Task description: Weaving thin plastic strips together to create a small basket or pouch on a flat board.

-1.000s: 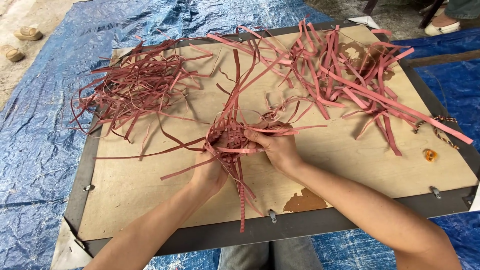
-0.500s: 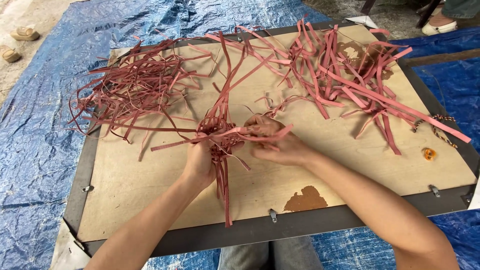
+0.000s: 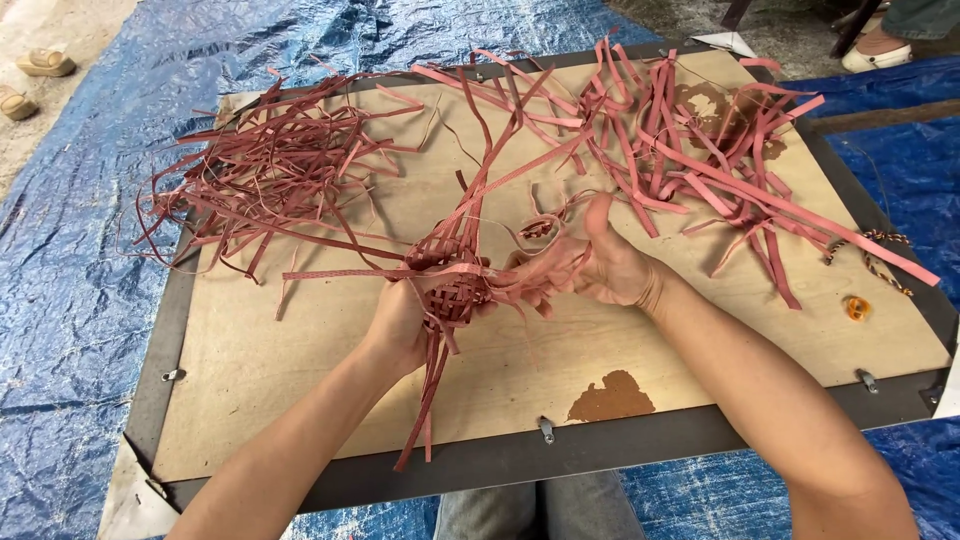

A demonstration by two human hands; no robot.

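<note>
A small woven piece of reddish-brown strips point(image 3: 455, 292) is held above a plywood board point(image 3: 300, 370). My left hand point(image 3: 398, 325) grips its lower left side, with loose strip ends hanging down past the wrist. My right hand point(image 3: 585, 270) is turned palm up at its right side, fingers closed around strips that run into the weave. Long strips fan out from the piece to the left and up toward the far edge.
A tangled pile of thin strips point(image 3: 270, 170) lies at the board's far left, a pile of wider strips point(image 3: 700, 160) at the far right. A small orange ring point(image 3: 857, 308) sits near the right edge. Blue tarpaulin point(image 3: 70, 300) surrounds the board. Sandals point(image 3: 40, 65) lie far left.
Both hands have lifted and turned the woven piece. My right hand has rolled palm up and shifted right, drawing strips with it. The hanging strip ends swung lower left.
</note>
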